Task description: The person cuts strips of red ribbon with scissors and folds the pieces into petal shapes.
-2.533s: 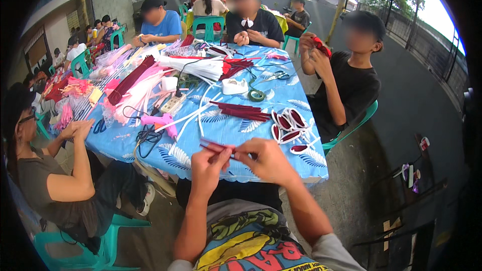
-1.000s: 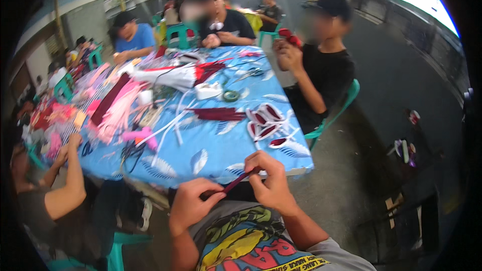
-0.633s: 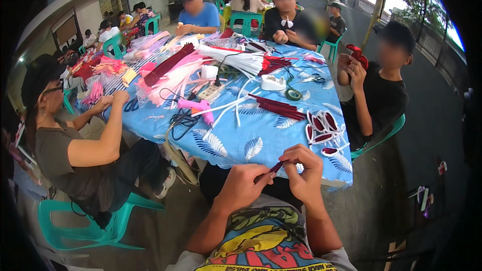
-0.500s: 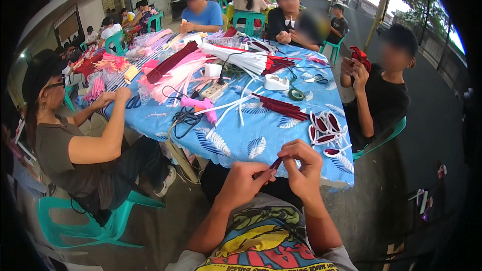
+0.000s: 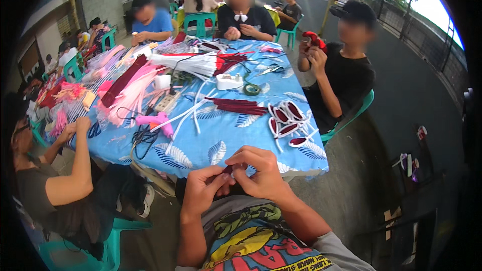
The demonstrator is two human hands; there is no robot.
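Note:
My left hand point(image 5: 208, 189) and my right hand point(image 5: 258, 173) meet just in front of the table's near edge, above my lap. Both are closed, pinching a dark red pipe cleaner point(image 5: 228, 169) between thumbs and fingers; most of it is hidden behind the fingers. On the table beyond lies a row of dark red pipe cleaners point(image 5: 236, 106). To its right are several leaf-shaped loops point(image 5: 288, 123) of dark red with white edges. White pipe cleaners point(image 5: 183, 115) lie loose near a pink glue gun point(image 5: 154, 122).
A blue leaf-print cloth point(image 5: 201, 138) covers the table. On it sit a power strip point(image 5: 166, 101), a white tape dispenser point(image 5: 229, 82), a green tape roll point(image 5: 251, 89), scissors point(image 5: 271, 69) and pink and white bundles. Co-workers sit left, right and across; one at right holds a red piece point(image 5: 315, 42).
The view has swung right, so the table appears farther left. My right hand has turned over the pipe cleaner, its fingers now closer to my left hand and covering more of it.

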